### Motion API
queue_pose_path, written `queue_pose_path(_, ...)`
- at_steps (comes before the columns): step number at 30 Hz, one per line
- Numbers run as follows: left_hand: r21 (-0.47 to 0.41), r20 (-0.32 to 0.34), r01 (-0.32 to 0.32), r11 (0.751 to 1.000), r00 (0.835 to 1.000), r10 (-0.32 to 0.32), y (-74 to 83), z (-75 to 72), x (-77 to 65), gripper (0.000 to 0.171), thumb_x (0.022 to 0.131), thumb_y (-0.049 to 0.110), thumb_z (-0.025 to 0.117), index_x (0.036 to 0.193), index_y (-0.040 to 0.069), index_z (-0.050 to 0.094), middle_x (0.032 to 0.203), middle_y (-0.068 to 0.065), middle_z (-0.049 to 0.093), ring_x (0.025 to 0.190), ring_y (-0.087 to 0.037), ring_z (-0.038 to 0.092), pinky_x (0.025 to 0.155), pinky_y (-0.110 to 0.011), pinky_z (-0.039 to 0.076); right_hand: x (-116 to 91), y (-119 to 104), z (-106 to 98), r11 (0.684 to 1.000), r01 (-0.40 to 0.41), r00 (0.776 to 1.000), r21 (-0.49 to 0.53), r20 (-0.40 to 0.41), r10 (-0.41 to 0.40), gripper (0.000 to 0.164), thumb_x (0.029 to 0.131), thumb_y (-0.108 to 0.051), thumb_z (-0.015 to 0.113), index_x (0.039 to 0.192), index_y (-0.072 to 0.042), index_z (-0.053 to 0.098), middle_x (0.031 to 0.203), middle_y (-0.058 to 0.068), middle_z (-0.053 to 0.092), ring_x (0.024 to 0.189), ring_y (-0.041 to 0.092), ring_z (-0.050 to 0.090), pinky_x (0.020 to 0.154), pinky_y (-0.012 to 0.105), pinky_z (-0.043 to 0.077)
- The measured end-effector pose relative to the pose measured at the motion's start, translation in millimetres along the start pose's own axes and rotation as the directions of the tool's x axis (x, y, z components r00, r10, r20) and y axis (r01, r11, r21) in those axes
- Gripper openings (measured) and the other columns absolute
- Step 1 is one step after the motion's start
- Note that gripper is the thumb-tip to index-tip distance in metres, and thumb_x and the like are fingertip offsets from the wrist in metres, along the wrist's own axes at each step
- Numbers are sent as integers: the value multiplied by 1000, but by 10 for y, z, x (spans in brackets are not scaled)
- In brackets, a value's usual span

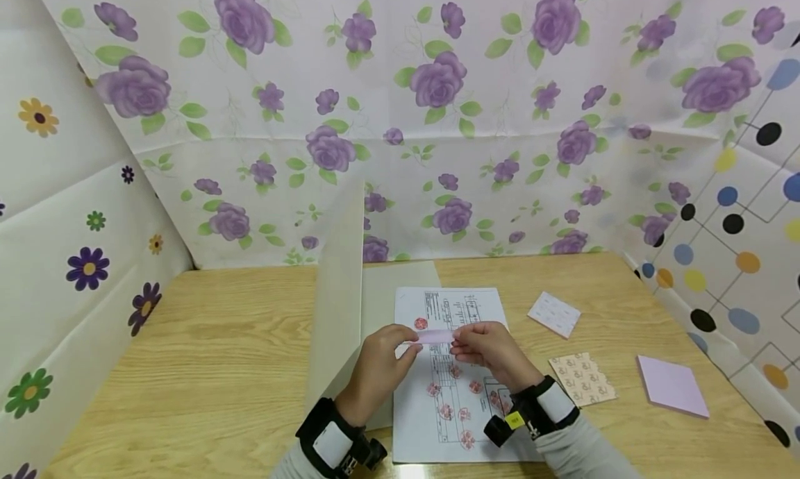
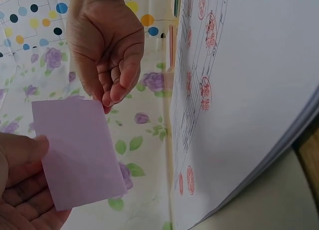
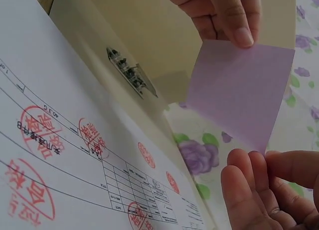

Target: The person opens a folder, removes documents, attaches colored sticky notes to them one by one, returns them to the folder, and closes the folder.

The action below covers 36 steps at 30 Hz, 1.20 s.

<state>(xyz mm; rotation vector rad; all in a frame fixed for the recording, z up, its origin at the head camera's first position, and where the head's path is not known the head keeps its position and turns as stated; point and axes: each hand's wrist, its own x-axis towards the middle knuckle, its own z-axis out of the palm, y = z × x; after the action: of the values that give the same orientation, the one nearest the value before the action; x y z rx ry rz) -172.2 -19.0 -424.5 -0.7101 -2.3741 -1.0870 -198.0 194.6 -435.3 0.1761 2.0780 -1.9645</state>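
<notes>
A small light-purple paper note (image 1: 435,337) is held up between both hands, above a stack of printed sheets (image 1: 431,423) marked with red round stamps. My left hand (image 1: 382,369) pinches one edge of it between thumb and fingers. At the opposite side, my right hand (image 1: 495,353) pinches a corner with thumb and fingertips. Seen in the right wrist view, the note (image 3: 241,88) is flat and bare of writing. The sheets lie in an opened cream folder (image 1: 340,291), whose cover stands upright at the left. Inside it a metal clip (image 3: 132,73) shows.
To the right of the folder lie a white patterned note pad (image 1: 554,314), a beige patterned note pad (image 1: 582,380) and a purple note pad (image 1: 673,387). The wooden table (image 1: 206,368) meets flowered cloth (image 1: 281,153) at the back, with more printed cloth at both sides.
</notes>
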Motion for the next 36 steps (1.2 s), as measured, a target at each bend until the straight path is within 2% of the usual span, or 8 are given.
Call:
queue_pose_path(6, -51, -28, 10, 999, 1000, -12, -28, 2, 5, 14, 79, -4, 82, 91, -7, 76, 92, -18, 77, 89, -28, 74, 80, -38, 62, 98, 35, -3, 1000, -8, 999, 20, -36, 9, 22, 102, -5, 57, 109, 14, 67, 73, -1, 70, 67, 6, 69, 66, 18, 60)
queue_pose_path(11, -41, -30, 65, 997, 997, -66, -50, 13, 1, 12, 81, -6, 80, 92, -9, 75, 95, -20, 76, 91, -31, 75, 81, -41, 63, 198, 101, -19, 999, -26, 998, 34, -60, 28, 24, 101, -4, 57, 112, 17, 64, 71, 0, 69, 64, 6, 68, 64, 18, 59)
queue_pose_path(15, -31, -6, 102, 994, 995, -103, -83, 28, -16, 11, 81, -8, 78, 92, -9, 75, 96, -20, 76, 92, -32, 74, 82, -43, 62, 266, 168, -23, 998, -43, 997, 37, -60, 46, 25, 100, -3, 57, 113, 18, 63, 71, 0, 69, 64, 6, 68, 62, 17, 59)
queue_pose_path(26, 86, 73, 126, 988, 989, -132, -237, 142, 25, 13, 80, -5, 78, 93, -7, 75, 95, -20, 76, 91, -33, 73, 81, -42, 60, 409, 238, 37, 994, -103, 994, -36, -41, 101, 22, 100, -3, 59, 110, 15, 67, 71, 2, 70, 61, 7, 67, 59, 18, 58)
queue_pose_path(30, 50, 133, 178, 983, 974, -183, -281, 183, 19, 14, 84, -6, 73, 98, -9, 74, 101, -23, 74, 98, -38, 72, 86, -46, 59, 453, 241, 69, 991, -116, 992, -71, -51, 112, 23, 99, -4, 60, 110, 15, 67, 67, 1, 69, 59, 7, 66, 57, 18, 57)
queue_pose_path(32, -5, 153, 201, 980, 968, -197, -404, 284, -34, 16, 87, -6, 68, 103, -9, 72, 105, -24, 73, 102, -40, 70, 90, -48, 57, 473, 253, 75, 989, -125, 991, -78, -57, 121, 23, 99, -5, 61, 110, 15, 67, 66, 1, 69, 58, 7, 66, 56, 18, 57)
queue_pose_path(34, -53, 108, 151, 987, 984, -145, -762, 583, -124, 17, 90, -2, 66, 105, -5, 72, 106, -19, 72, 102, -33, 69, 92, -41, 57, 483, 268, 74, 988, -134, 990, -83, -60, 129, 24, 99, -5, 61, 111, 15, 67, 66, 1, 69, 58, 6, 66, 55, 18, 57)
queue_pose_path(36, -52, 20, 60, 997, 998, -59, -1307, 1057, -244, 20, 86, 3, 70, 106, 2, 73, 104, -12, 71, 100, -24, 67, 91, -30, 55, 486, 279, 72, 986, -140, 989, -88, -66, 135, 23, 99, -5, 61, 109, 14, 68, 66, 1, 69, 58, 6, 65, 55, 18, 56)
